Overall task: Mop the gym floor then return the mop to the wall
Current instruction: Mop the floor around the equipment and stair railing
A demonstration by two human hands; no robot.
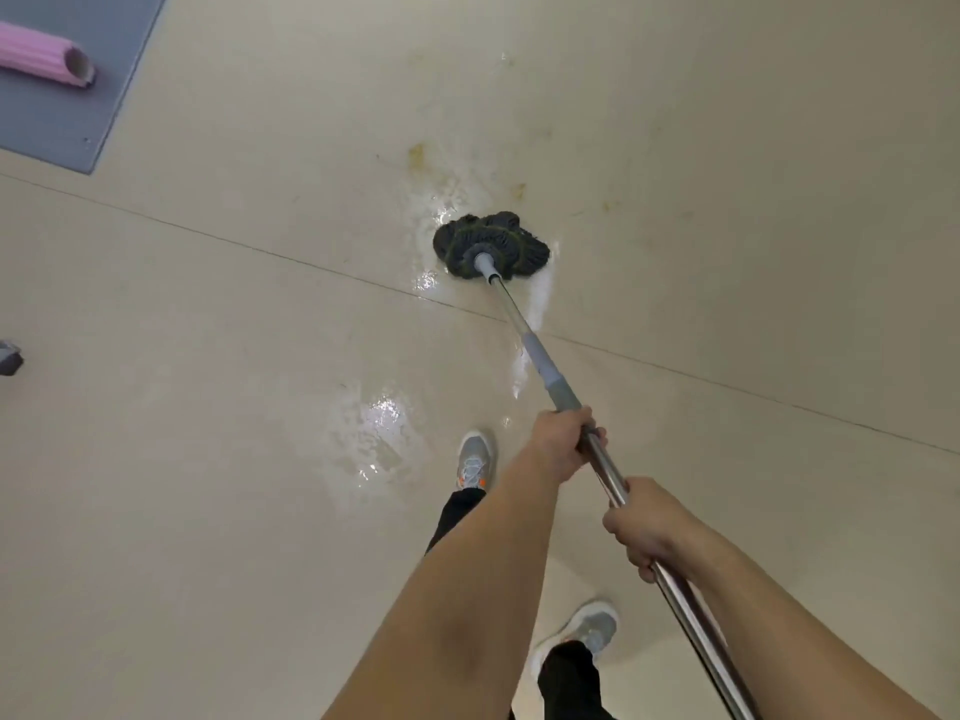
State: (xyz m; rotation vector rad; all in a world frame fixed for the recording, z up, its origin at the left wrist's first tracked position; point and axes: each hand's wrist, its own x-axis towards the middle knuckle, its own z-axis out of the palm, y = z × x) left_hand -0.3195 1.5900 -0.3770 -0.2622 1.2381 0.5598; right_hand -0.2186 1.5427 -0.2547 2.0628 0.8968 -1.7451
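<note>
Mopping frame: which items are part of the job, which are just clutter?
Job: dark round string mop head on the wet cream floor; steel mop handle; left hand and right hand gripping it.

Lying about: grey exercise mat; pink ribbed foam roller on it.

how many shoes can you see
2: one shoe on the wet floor left of the left hand, the other nearer, below the mop handle.

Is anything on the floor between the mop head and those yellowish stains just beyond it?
Nothing visible. The mop head lies just short of the yellowish stains, with only bare wet floor between them.
</note>
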